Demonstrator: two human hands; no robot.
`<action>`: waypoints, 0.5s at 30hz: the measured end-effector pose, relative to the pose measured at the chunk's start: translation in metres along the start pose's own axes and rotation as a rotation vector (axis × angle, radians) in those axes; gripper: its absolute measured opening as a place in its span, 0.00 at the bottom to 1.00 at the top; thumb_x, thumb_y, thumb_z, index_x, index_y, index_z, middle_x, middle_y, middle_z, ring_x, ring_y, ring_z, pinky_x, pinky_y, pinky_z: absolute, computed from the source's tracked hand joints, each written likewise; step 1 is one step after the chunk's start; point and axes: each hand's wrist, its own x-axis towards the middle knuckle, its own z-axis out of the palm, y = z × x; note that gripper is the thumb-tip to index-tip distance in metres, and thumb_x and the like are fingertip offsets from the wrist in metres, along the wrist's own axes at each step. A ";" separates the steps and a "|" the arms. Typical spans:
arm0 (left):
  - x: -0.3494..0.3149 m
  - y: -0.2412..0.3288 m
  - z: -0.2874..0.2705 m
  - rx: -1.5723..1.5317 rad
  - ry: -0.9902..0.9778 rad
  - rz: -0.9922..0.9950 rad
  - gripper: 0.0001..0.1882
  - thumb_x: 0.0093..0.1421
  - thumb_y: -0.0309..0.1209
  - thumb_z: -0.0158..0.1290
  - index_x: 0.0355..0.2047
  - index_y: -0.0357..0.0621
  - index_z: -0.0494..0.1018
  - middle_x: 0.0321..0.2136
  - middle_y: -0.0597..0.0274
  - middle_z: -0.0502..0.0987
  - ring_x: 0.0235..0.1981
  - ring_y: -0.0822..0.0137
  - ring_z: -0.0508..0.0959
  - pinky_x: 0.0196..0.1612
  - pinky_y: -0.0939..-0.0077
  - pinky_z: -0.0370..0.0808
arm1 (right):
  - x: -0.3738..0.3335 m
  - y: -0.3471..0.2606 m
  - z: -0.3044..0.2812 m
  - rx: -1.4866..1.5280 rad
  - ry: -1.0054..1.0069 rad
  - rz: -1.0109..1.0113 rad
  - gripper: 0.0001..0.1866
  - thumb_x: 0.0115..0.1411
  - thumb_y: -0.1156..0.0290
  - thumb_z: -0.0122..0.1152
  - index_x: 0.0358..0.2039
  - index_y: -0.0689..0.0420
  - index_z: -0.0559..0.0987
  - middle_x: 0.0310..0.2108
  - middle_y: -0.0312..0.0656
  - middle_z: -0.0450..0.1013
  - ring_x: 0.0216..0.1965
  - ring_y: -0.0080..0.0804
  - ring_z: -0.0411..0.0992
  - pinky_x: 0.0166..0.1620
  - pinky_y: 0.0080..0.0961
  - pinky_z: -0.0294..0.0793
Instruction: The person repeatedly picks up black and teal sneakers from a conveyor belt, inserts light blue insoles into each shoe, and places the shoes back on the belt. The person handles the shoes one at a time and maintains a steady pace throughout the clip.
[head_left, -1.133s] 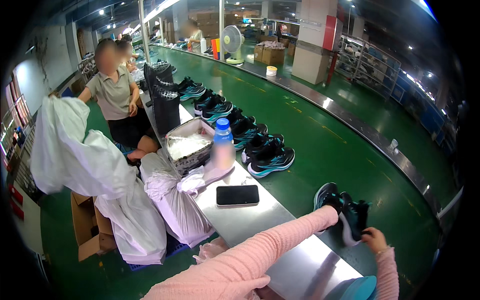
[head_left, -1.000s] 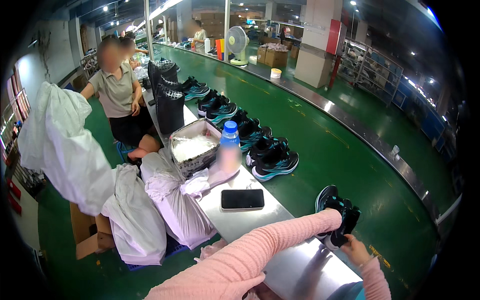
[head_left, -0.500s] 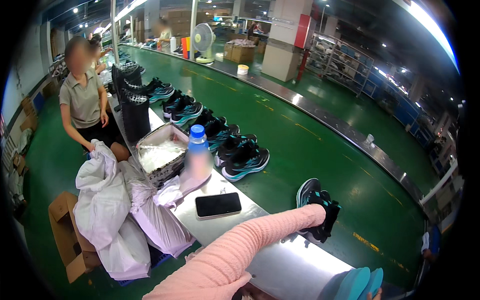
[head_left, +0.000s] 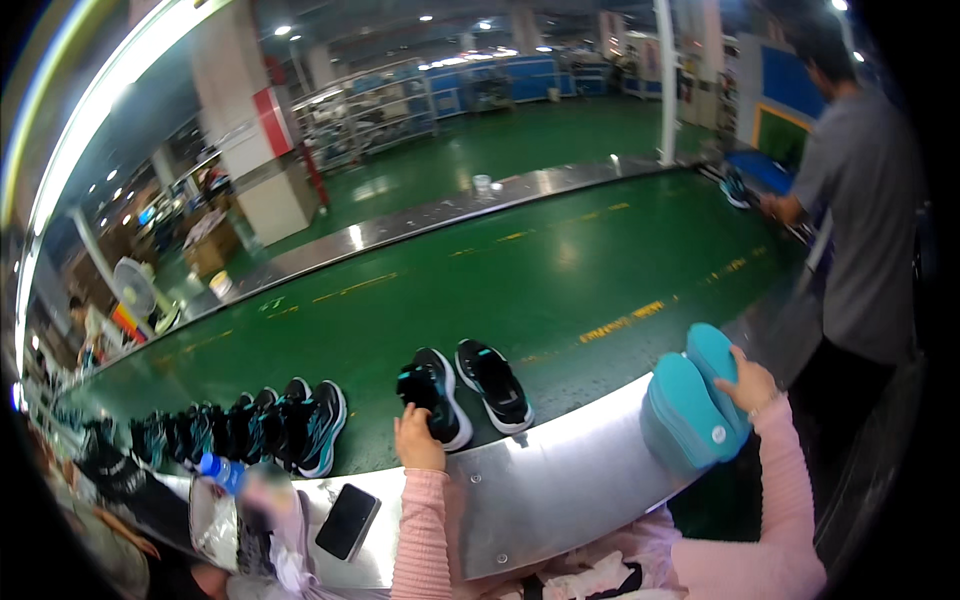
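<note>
My left hand (head_left: 418, 440) is closed at the near end of a black sneaker (head_left: 442, 402) with a white sole and teal trim. Its fingers reach the shoe's collar; the shoe partly hides their tips. Just right of it stands the matching sneaker (head_left: 495, 388), apart from my hand. Over the metal ledge at the right, my right hand (head_left: 752, 384) grips a pair of turquoise insoles (head_left: 690, 415), thumb on the upper face. The insoles are held tilted, side by side, with a small pale round mark on one.
More sneakers (head_left: 318, 428) line the green belt (head_left: 400, 310) at left. A phone (head_left: 348, 522), a blue-capped bottle (head_left: 222, 470) and an open box (head_left: 212, 520) lie along the ledge (head_left: 560, 490). A person in grey (head_left: 865, 210) stands at far right, holding a shoe.
My view has swung to the right. The insoles in my right hand have come from the lower edge into full view. My left hand stays at the sneaker, and its fingers now show.
</note>
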 end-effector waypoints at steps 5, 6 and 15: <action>0.006 0.050 -0.001 -0.262 0.197 0.241 0.17 0.41 0.13 0.38 0.33 0.37 0.67 0.40 0.54 0.69 0.50 0.50 0.62 0.52 0.62 0.58 | -0.014 -0.008 -0.025 -0.056 -0.070 0.108 0.37 0.46 0.49 0.54 0.52 0.57 0.57 0.30 0.52 0.72 0.32 0.47 0.71 0.36 0.37 0.69; 0.004 0.060 -0.002 -0.339 0.110 0.228 0.20 0.43 0.15 0.39 0.40 0.36 0.64 0.43 0.50 0.66 0.52 0.50 0.60 0.53 0.63 0.57 | -0.015 -0.006 -0.027 -0.047 -0.075 0.092 0.37 0.46 0.48 0.53 0.52 0.57 0.57 0.30 0.53 0.72 0.32 0.47 0.71 0.36 0.37 0.69; 0.060 0.025 0.117 -0.621 0.057 -0.153 0.18 0.51 0.28 0.49 0.43 0.36 0.64 0.37 0.45 0.71 0.39 0.51 0.71 0.43 0.69 0.66 | -0.011 -0.053 -0.083 0.374 -0.079 -0.225 0.20 0.50 0.54 0.52 0.36 0.58 0.72 0.23 0.46 0.72 0.26 0.38 0.71 0.31 0.32 0.68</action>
